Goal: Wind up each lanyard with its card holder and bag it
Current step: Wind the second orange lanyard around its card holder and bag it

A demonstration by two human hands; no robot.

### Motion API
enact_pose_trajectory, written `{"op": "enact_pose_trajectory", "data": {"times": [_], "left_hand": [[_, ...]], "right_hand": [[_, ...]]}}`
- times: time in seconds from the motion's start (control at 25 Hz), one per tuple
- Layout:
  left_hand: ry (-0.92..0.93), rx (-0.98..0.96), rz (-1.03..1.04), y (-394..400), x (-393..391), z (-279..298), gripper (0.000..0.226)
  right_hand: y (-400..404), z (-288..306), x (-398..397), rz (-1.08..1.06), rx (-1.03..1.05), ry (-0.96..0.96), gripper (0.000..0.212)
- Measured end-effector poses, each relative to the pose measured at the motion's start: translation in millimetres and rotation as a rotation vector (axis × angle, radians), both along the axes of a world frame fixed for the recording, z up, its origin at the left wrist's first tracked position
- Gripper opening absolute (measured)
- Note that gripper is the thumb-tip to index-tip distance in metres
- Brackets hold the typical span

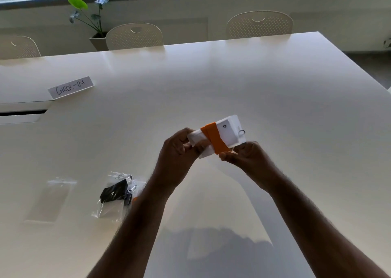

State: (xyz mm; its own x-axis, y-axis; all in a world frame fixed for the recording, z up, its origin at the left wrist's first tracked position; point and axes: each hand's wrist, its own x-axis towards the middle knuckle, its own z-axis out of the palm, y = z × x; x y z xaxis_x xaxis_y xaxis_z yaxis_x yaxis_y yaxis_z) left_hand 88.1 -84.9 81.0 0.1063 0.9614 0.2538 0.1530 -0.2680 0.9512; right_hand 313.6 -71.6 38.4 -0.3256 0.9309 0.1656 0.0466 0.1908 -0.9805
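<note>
- The white card holder (220, 138) was held above the white table (275, 91), tilted, with its ringed end pointing away and to the right.
- An orange lanyard (213, 140) was wound across the holder's middle in a couple of overlapping turns.
- A small metal ring (242, 132) stuck out at the holder's far end.
- The left hand (179, 152) gripped the holder's near-left end, fingers curled round it.
- The right hand (243, 155) pinched the lanyard band at the holder's lower edge between thumb and fingers.
- On the table to the left, a filled clear bag (116, 195) held a black-wrapped bundle, partly hidden behind the left forearm.
- Further left lay an empty clear bag (53, 199), flat and apart from the filled one.
- A paper sign (70, 87) reading "CHECK-IN" lay near the far left of the table.
- Beyond the table stood perforated chairs (134, 36) and a potted plant (93, 21) under the window.
</note>
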Motion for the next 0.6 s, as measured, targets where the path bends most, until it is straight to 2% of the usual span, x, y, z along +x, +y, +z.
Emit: {"op": "enact_pose_trajectory", "data": {"times": [0.2,0.36,0.6], "left_hand": [[0.037,-0.008,0.150,5,-3,-9,0.007],[0.038,-0.042,0.223,10,-3,-18,0.011],[0.087,-0.061,0.342,14,-2,-26,0.017]], "right_hand": [[-7,-17,-4,0.022,0.012,-0.039,0.015],[-14,-23,-3,0.002,-0.036,-0.041,0.032],[-20,-20,2,0.011,-0.075,-0.001,0.033]]}}
